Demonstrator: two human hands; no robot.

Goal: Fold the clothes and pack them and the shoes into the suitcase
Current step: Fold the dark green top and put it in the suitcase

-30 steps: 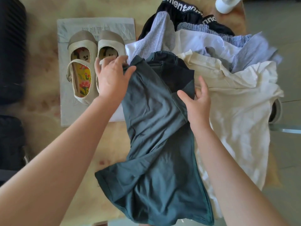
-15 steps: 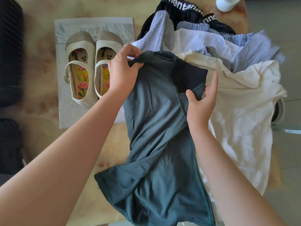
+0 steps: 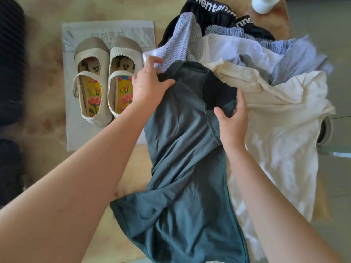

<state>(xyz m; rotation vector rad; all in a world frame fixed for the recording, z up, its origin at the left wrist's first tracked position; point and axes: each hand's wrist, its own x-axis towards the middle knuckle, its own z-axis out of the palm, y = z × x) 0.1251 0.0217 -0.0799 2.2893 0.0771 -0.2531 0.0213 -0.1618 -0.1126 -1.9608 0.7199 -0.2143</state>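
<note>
Left grip (image 3: 150, 82) pinches the dark green T-shirt (image 3: 180, 168) at one shoulder and right grip (image 3: 232, 120) pinches the other. The T-shirt lies on the worktop (image 3: 43, 54), overlapping a cream top (image 3: 281, 130) to its right. Left of it, beige shoes (image 3: 106, 80) sit on a grey bag (image 3: 106, 29); beyond it lie crumpled striped clothes (image 3: 182, 40).

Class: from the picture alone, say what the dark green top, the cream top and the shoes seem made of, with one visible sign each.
The dark green top: likely soft matte jersey knit; it drapes in loose folds. The cream top: probably knit cotton; ribbed edge, matte. The shoes: perhaps satin-like fabric uppers, faint sheen; printed insoles.
</note>
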